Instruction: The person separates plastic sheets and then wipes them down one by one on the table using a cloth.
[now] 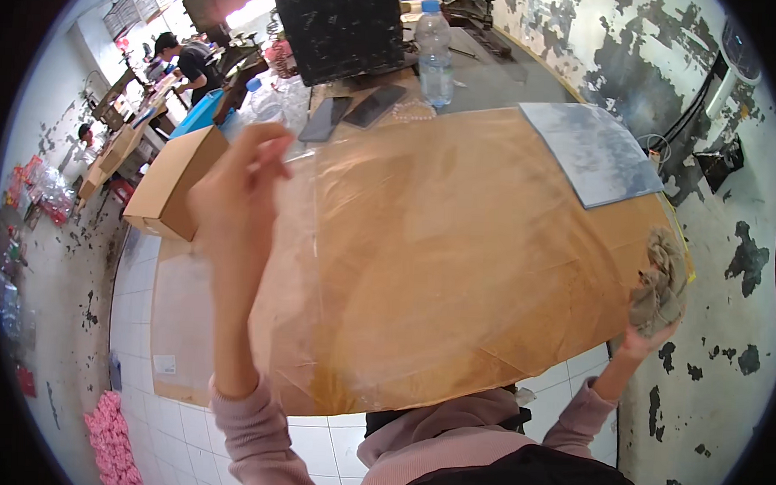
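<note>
My left hand [240, 182] is raised over the left part of the table. It is smeared by motion; its fingers look bent, and nothing shows in them. At the table's right edge, my right hand [650, 335] is closed on a crumpled grey-green cloth [660, 290]. Between the hands, brown sheeting with a clear plastic film [455, 270] covers the tabletop. A flat grey-white panel [592, 151] lies at the far right, beyond the cloth.
Two dark phones [326, 119] and a water bottle [435, 60] stand or lie along the back, before a black box-shaped object [340, 27]. A cardboard box [176, 184] is at the left. A peeling wall [735, 340] runs close on the right. People work far left.
</note>
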`<state>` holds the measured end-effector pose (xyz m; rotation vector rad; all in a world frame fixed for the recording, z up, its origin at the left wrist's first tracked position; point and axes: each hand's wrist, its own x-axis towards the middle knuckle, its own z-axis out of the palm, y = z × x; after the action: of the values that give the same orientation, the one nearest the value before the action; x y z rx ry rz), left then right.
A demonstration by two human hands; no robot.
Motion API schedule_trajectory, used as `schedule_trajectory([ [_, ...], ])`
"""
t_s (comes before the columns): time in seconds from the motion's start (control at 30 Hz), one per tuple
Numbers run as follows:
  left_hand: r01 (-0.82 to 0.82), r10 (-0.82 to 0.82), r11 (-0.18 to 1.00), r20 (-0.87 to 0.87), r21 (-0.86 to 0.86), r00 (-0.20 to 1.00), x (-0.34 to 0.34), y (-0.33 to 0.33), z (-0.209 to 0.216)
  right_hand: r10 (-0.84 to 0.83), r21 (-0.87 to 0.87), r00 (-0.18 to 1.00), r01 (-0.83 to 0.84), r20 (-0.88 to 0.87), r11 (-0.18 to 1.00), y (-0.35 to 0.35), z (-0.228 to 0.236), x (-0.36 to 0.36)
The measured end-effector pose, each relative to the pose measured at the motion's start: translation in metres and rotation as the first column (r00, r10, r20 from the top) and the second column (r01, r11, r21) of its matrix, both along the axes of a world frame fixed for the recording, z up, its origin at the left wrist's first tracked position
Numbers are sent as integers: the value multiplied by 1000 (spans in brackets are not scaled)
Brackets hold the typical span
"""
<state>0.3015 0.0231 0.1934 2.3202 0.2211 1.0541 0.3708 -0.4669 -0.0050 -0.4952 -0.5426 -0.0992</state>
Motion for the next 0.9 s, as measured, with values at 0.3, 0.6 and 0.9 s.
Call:
schedule_trajectory([
  [0.3, 112, -56, 977, -290, 181, 955, 56, 46, -134, -14, -123, 997, 5, -74, 992, 6, 2, -42],
  [0.6, 480, -173, 748, -563, 458, 808, -131, -48, -143, 325, -783, 715, 531, 619, 324, 195, 95, -31],
  [0.9, 456, -196, 868, -708, 197, 678, -125, -9, -149, 452, -498, 463, 866, 763, -47, 327, 32, -111],
])
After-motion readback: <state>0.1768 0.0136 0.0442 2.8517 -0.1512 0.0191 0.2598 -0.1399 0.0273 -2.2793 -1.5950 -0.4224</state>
